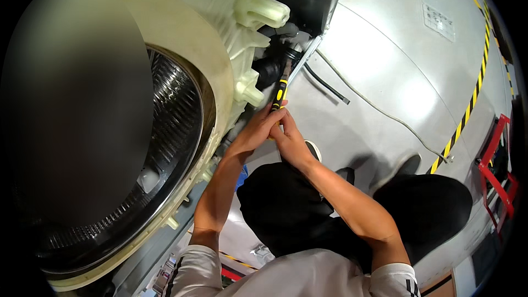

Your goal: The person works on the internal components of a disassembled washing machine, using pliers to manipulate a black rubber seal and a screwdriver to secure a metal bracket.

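My left hand point(264, 121) and my right hand point(287, 135) are closed together around the black-and-yellow handle of a tool point(279, 94), just right of a large cream plastic tub point(220, 66). The tool's metal end reaches up to a black round fitting point(291, 54) among dark hoses point(267, 70), beside a metal frame edge point(331, 11). How that end meets the fitting is too small to tell. A steel perforated drum point(175, 107) sits inside the tub, partly hidden by a large blurred dark oval.
A pale cable point(385, 114) and a short black hose or cable point(330, 87) lie on the pale floor point(379, 44), with yellow-black striped tape point(470, 104). A red metal frame point(494, 181) stands at the right. My bent legs point(423, 203) are below my arms.
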`<state>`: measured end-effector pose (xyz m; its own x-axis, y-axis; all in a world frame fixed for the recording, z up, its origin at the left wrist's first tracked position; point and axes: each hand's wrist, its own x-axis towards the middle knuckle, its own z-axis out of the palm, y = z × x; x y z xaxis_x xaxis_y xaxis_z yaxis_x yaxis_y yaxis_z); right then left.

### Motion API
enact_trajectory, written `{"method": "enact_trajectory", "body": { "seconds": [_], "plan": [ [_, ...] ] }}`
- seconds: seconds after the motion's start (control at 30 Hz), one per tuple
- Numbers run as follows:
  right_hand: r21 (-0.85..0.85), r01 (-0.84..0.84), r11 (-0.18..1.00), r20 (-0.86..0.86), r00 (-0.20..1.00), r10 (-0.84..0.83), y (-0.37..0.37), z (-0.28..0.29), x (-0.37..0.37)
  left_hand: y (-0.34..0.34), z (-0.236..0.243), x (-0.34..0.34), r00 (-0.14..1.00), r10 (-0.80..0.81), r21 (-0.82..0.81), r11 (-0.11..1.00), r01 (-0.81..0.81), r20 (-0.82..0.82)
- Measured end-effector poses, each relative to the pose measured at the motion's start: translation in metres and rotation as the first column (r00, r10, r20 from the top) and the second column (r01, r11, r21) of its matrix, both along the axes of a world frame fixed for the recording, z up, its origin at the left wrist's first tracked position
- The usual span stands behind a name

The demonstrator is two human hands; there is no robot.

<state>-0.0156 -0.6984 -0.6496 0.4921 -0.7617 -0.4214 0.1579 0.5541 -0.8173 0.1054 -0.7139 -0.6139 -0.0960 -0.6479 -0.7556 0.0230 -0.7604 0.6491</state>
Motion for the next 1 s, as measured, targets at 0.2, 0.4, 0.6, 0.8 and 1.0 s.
{"method": "enact_trajectory", "body": {
  "seconds": [0.2,0.4,0.6,0.8,1.0],
  "plan": [
    [-0.003,0.085,0.996,0.106,0.991,-0.084,0.013,-0.013,0.01,0.006,-0.007,0.006,0.998,0.051,-0.024,0.998,-0.051,0.02],
    [0.201,0.021,0.979,0.201,0.978,-0.062,0.015,-0.022,0.012,0.005,-0.013,0.009,0.994,0.029,-0.043,0.999,-0.024,0.107],
    [0.412,-0.029,0.911,0.35,0.928,-0.128,-0.003,-0.01,0.016,-0.016,0.005,0.008,0.959,-0.072,-0.109,0.989,0.105,0.276],
    [0.43,0.007,0.903,0.374,0.909,-0.185,0.0,-0.013,0.019,-0.005,-0.007,0.006,0.955,0.036,-0.237,0.971,0.037,0.295],
    [0.413,0.026,0.91,0.4,0.893,-0.207,0.003,-0.017,0.025,0.004,-0.01,0.003,0.959,0.198,-0.144,0.975,-0.17,0.204]
  ]
}}
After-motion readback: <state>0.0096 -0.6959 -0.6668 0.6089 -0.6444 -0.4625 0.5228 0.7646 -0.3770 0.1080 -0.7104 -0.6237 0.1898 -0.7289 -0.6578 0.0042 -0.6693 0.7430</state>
